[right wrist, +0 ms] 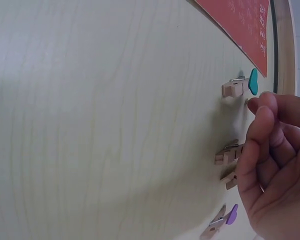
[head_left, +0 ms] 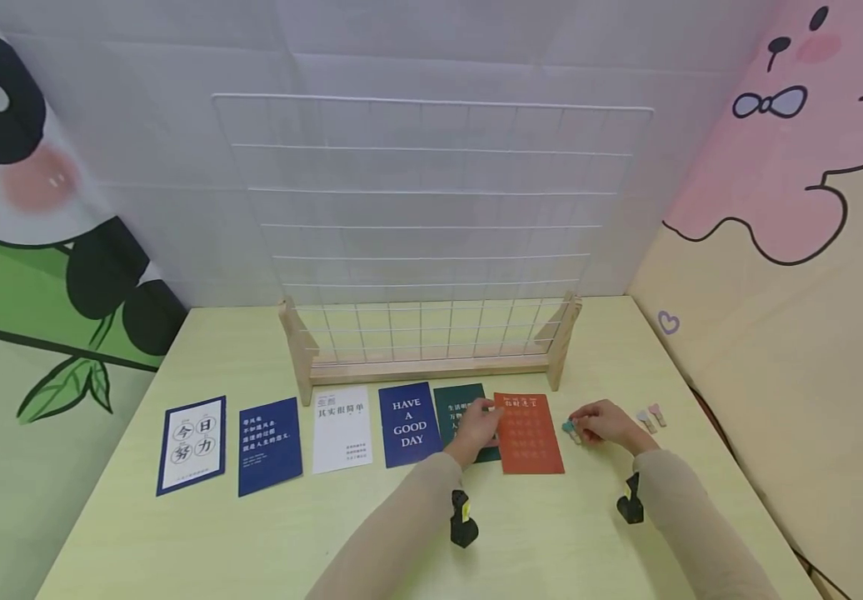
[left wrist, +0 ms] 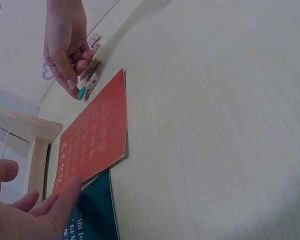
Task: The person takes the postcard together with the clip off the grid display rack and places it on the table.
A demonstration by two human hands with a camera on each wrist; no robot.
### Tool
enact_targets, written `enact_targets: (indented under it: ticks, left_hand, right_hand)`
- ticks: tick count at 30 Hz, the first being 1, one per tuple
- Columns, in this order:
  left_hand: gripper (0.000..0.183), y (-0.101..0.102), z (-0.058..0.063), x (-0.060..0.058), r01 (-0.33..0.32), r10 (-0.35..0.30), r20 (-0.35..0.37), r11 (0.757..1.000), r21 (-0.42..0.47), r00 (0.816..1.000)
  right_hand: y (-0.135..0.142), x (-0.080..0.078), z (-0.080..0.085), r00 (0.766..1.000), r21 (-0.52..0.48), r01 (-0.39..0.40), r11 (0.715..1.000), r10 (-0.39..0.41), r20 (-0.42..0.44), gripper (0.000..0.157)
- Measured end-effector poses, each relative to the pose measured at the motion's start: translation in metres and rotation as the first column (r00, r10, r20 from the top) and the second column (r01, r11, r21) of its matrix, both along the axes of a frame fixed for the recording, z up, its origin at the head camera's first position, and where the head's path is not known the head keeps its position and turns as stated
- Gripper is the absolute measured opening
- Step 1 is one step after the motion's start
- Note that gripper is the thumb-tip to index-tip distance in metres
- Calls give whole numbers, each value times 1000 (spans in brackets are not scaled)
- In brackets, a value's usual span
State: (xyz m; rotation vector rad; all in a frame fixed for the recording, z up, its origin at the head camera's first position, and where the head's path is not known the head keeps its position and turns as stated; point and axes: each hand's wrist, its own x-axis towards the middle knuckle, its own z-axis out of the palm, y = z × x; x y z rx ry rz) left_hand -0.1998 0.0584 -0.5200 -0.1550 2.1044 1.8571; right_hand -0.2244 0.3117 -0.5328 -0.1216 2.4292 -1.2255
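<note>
My left hand [head_left: 476,429] lies over the dark green card [head_left: 450,402], hiding part of it. Its index fingertip is at the left edge of the red card [left wrist: 97,132], while the thumb stays apart. To the right of that card, my right hand [head_left: 607,423] hovers low with bent fingers. A wooden clothespin with a teal top [right wrist: 235,89] lies just beyond its fingertips, and no grip on it shows. Two more wooden clothespins [right wrist: 229,154] are partly hidden by these fingers. A clothespin with a purple top [right wrist: 220,221] lies farther along the row.
A white wire grid [head_left: 431,192] stands upright in a wooden base [head_left: 431,369] behind the cards. Left of the green card are a blue "HAVE A GOOD DAY" card [head_left: 409,454], a white card [head_left: 337,450], a blue card [head_left: 270,479] and a blue-bordered card [head_left: 199,479].
</note>
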Motion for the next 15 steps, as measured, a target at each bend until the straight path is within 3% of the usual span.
enact_targets:
  ticks: [5, 8, 15]
  left_hand:
    - [36, -11, -1, -2, 13, -14, -65, 1000, -10, 998]
    - [35, -26, 6, -4, 31, -39, -127, 998, -61, 991]
    - [37, -81, 27, -9, 48, -122, -292, 967, -249, 948]
  right_hand:
    - [0, -2, 2, 998, 41, 27, 999, -25, -53, 24]
    - [2, -3, 6, 995, 66, 52, 996, -45, -92, 26]
    - [7, 1, 28, 981, 83, 42, 996, -26, -192, 29]
